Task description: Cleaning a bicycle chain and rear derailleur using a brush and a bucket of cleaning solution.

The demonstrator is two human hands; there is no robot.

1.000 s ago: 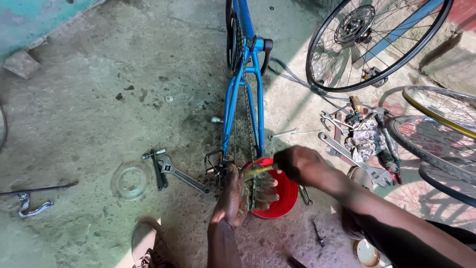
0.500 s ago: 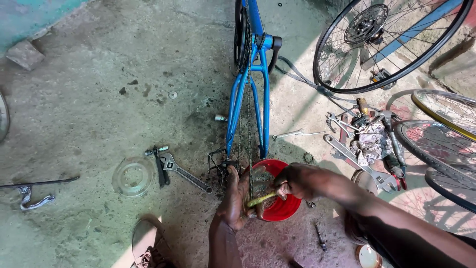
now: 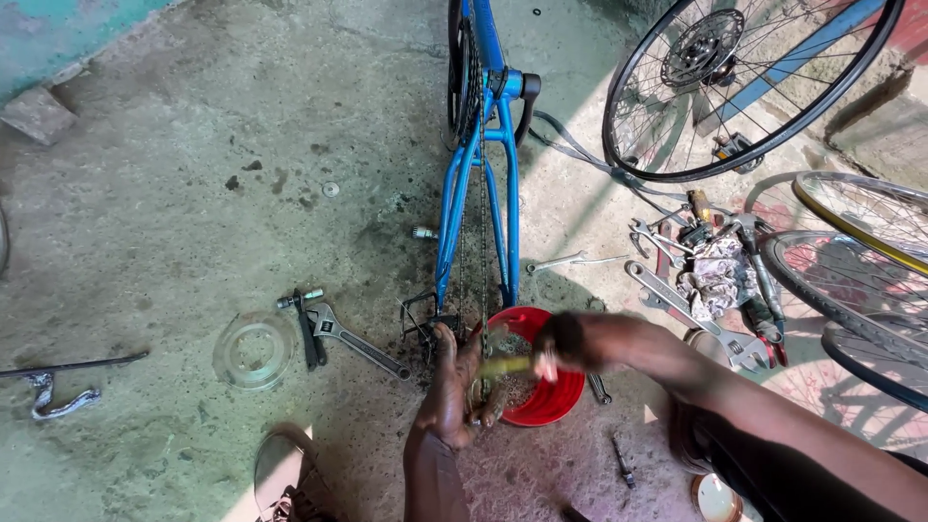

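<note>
Left hand (image 3: 452, 391): cupped under chain (image 3: 482, 290) at crank, fingers curled round it.
Right hand (image 3: 564, 345): pinching brush (image 3: 503, 365).
Progress: chain cleaning over red bowl (image 3: 551, 401) apparently underway; upper run unreached.

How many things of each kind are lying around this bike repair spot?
Blue bike frame: 1
Loose wheels: 3
Red bowl: 1
Clear disc: 1
Adjustable wrenches: 2
Total: 8
</note>
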